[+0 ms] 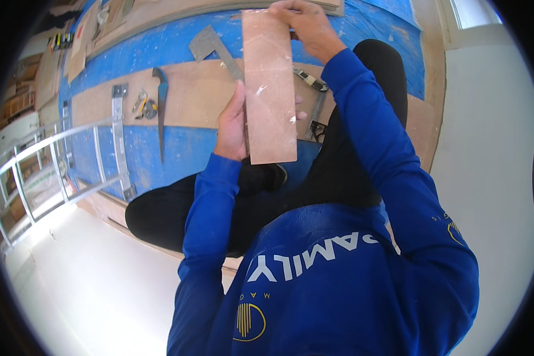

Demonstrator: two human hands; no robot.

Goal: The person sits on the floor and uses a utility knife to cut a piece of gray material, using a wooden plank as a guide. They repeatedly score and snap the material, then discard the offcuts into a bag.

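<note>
My left hand (231, 127) clasps the pinkish panel (271, 118), my right hand (313, 31) grips its top corner, and a saw (162, 98) overhangs the plank's (193, 98) near edge.

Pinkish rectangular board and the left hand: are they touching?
Touching. The head view shows the left hand holding the board from behind, thumb along its left edge and fingertips showing past its right edge.

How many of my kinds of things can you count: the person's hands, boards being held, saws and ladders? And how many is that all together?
Hands: 2, the left hand and the right hand
Held board: 1
Saw: 1
Ladder: 1
Total: 5
</note>
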